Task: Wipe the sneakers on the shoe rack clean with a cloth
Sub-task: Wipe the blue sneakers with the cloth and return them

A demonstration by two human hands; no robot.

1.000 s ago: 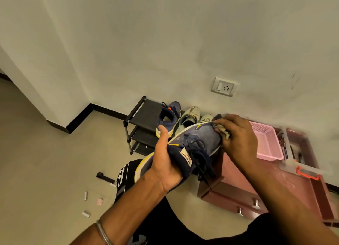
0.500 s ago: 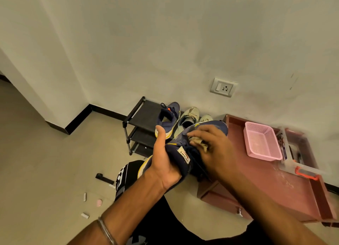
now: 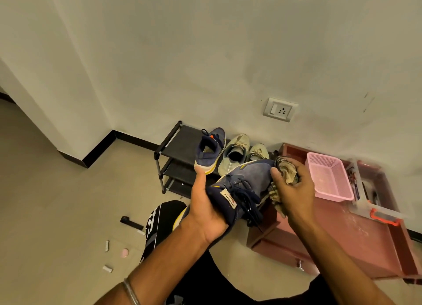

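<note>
We see left hand (image 3: 206,210) gripping navy sneaker (image 3: 245,182) at heel end, fingers curled under, thumb extended up along side; toe points toward wall. Right hand (image 3: 294,190) clamps bunched cloth (image 3: 286,172), fingers curled round it, cloth touching toe. Shoe rack (image 3: 173,145) against wall carries second navy sneaker (image 3: 209,150) and beige pair (image 3: 237,153). Pink basket (image 3: 328,179) sits on reddish cabinet (image 3: 342,247), right of rack.

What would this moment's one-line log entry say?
left hand: grips navy sneaker | right hand: holds cloth at toe | stage: wiping
</note>
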